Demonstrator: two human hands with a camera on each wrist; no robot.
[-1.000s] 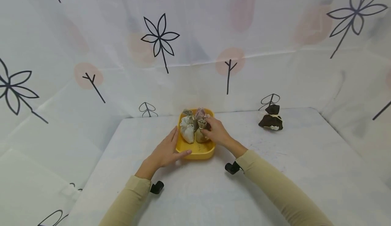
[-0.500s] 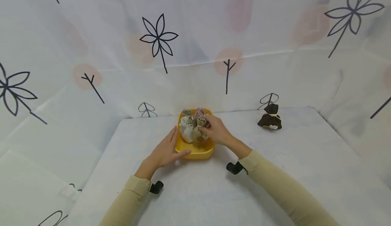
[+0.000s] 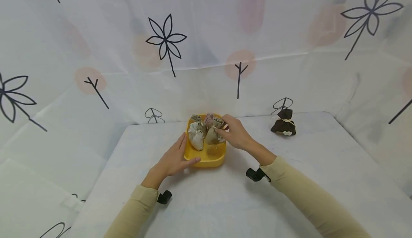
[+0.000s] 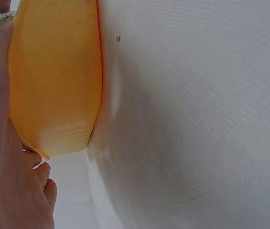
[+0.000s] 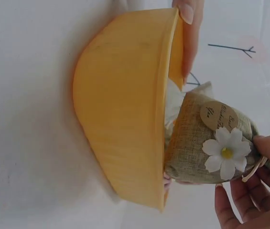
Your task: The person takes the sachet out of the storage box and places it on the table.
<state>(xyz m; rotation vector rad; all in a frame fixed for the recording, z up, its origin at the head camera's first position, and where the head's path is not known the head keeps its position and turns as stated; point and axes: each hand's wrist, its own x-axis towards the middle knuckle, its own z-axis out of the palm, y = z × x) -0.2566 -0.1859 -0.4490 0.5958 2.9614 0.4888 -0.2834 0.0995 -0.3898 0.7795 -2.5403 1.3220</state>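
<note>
The flower-trimmed drawstring pouch [image 5: 197, 138] hung below our right grip [image 3: 239, 134], pinched by its neck, over the yellow tub [image 5: 125, 100] our outspread left grip [image 3: 172, 160] touched; a slack pinch risked dropping it.

Right hand [image 3: 237, 133] pinching olive pouch [image 3: 212, 136] over yellow tray [image 3: 207, 163]. Left hand [image 3: 173, 159] against tray side. White pouch [image 3: 196, 137] inside. Brown pouch [image 3: 284, 126] on desk [image 3: 209, 202], well right.

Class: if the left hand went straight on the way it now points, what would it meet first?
Most likely the yellow tray: the left hand lies right at its side, though depth is unclear.
</note>
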